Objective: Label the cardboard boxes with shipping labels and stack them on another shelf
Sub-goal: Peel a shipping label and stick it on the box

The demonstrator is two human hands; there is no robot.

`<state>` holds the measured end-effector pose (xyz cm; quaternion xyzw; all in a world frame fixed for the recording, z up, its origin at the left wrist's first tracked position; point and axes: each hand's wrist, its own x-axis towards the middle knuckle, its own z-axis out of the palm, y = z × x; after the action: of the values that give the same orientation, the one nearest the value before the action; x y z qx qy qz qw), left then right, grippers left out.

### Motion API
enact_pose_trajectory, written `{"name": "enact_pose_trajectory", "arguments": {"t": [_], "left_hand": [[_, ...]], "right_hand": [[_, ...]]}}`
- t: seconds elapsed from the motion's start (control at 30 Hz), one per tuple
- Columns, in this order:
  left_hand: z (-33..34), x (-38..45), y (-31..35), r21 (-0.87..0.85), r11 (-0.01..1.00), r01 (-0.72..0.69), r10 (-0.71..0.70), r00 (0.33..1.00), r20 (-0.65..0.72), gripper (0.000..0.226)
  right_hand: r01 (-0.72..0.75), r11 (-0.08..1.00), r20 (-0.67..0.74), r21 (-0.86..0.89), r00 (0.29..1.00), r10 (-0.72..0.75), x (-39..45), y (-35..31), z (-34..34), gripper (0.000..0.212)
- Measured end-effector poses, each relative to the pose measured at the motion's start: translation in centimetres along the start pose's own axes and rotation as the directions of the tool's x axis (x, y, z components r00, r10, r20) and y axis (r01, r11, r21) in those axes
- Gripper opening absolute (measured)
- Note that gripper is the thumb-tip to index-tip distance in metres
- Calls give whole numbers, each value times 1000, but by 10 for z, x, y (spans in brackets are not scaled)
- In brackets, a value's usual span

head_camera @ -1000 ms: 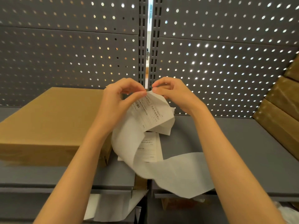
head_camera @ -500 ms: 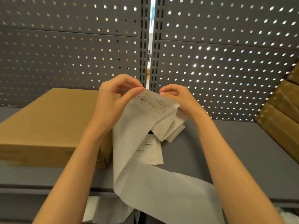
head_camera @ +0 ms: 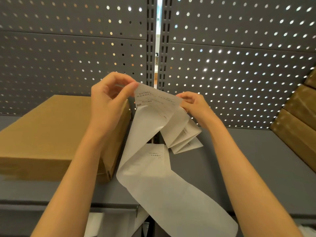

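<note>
Over the shelf (head_camera: 256,168), at chest height: both hands working one strip of labels.
Left hand (head_camera: 109,101): pinching the top left corner of the label (head_camera: 153,101) between thumb and forefinger, other fingers curling loosely above.
Right hand (head_camera: 195,106): gripping the label's right edge, fingers curling round it, thumb side facing the camera.
Label: stretching between the two hands, printed side up, tilting down toward the right; print too blurred for reading.
Backing strip (head_camera: 171,194): hanging from under the label in a long white ribbon, looping down past the shelf's front edge.
Folded labels (head_camera: 184,135): dangling in a fan-fold under the right hand, possibly joined to the same strip.
Loose label (head_camera: 155,158): lying flat on the shelf, partly hiding behind the strip.
Box (head_camera: 51,130): lying flat on the shelf's left part, just beside the left forearm, top bare.
Stacked boxes (head_camera: 299,120): leaning at the far right, well apart from the hands.
Back panel (head_camera: 239,65): standing behind, perforated, light showing through the holes.
</note>
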<state>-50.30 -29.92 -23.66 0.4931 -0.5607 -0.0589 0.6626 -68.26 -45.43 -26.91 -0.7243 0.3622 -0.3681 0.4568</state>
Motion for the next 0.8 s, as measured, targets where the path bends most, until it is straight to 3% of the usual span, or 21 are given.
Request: {"name": "enact_pose_trajectory", "arguments": {"t": [0.23,0.8], "left_hand": [[-9,8,-2,-47,999,22,-30,985,-168,12],[-60,20,7,-165,982,88,-144,919,-367,4]], "right_hand": [[-2,1000,-21,-22,1000,1,3,2,-1,12],[-57,998,-96,5,994,57,5,-4,3,18]]}}
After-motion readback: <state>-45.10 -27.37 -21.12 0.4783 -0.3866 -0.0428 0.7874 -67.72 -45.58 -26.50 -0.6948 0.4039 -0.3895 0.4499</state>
